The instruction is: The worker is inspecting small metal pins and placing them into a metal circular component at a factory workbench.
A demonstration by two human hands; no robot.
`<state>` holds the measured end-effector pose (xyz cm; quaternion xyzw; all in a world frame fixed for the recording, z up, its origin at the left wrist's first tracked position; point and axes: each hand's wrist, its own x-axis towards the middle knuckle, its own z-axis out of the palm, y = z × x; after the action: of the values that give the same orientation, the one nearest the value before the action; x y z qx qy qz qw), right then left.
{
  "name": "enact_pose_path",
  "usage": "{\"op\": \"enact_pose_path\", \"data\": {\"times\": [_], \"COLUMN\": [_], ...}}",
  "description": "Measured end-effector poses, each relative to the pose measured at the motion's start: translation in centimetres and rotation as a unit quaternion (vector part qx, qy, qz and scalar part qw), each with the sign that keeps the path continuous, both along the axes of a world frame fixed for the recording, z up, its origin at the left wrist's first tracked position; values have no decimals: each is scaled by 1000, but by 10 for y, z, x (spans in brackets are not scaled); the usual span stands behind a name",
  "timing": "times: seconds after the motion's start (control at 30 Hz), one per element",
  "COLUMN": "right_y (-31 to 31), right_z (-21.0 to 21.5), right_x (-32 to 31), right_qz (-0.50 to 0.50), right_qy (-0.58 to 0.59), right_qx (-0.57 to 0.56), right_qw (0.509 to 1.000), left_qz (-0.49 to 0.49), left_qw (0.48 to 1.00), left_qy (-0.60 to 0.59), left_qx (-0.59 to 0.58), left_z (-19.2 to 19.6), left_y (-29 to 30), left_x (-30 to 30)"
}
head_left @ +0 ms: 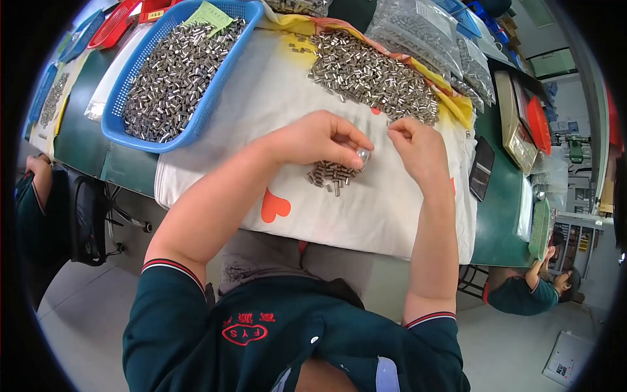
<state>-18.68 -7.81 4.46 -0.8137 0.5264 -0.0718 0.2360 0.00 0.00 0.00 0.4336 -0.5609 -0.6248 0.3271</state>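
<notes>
My left hand (320,138) is closed with thumb and fingers around a shiny, rounded metal piece (363,155). Just below it, a small heap of short metal cylinders (333,175) lies on the white cloth (228,170). To the right, my right hand (419,151) is pinched, thumb against forefinger; whatever is between the fingertips is too small to make out. Beyond both hands spreads a large pile of the same metal cylinders (369,68), lying along a yellow and orange cloth edge (457,101).
A blue plastic basket (112,117) full of metal cylinders, with a green paper slip (210,17), stands at the left. Clear bags (418,32) of small parts lie behind the pile. A dark flat case (482,168) is at the right. Other people sit at both sides.
</notes>
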Motion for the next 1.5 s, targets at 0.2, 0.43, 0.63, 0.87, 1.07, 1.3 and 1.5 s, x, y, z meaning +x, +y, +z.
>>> {"op": "enact_pose_path", "data": {"times": [0.2,0.43,0.63,0.87,1.07,1.3,1.5], "right_y": [21,33,41,31,19,21,25], "right_z": [-9,-14,-22,-30,-28,-27,-37], "right_x": [12,25,31,27,15,16,21], "right_qz": [178,257,258,203,64,140,183], "right_qy": [-100,-1,4,-120,-345,-286,-231], "right_qx": [80,-10,-103,-54,87,-67,-258], "right_qw": [976,966,961,970,932,945,920], "left_qz": [231,224,217,199,159,149,195], "left_qw": [940,949,958,960,974,980,980], "left_qy": [250,224,186,198,160,133,40], "left_qx": [-33,-18,8,10,-1,27,0], "left_z": [-15,-16,-12,-17,-13,-10,-12], "left_y": [-15,-15,-15,-15,-12,-11,-10], "left_x": [20,13,12,13,5,4,-2]}}
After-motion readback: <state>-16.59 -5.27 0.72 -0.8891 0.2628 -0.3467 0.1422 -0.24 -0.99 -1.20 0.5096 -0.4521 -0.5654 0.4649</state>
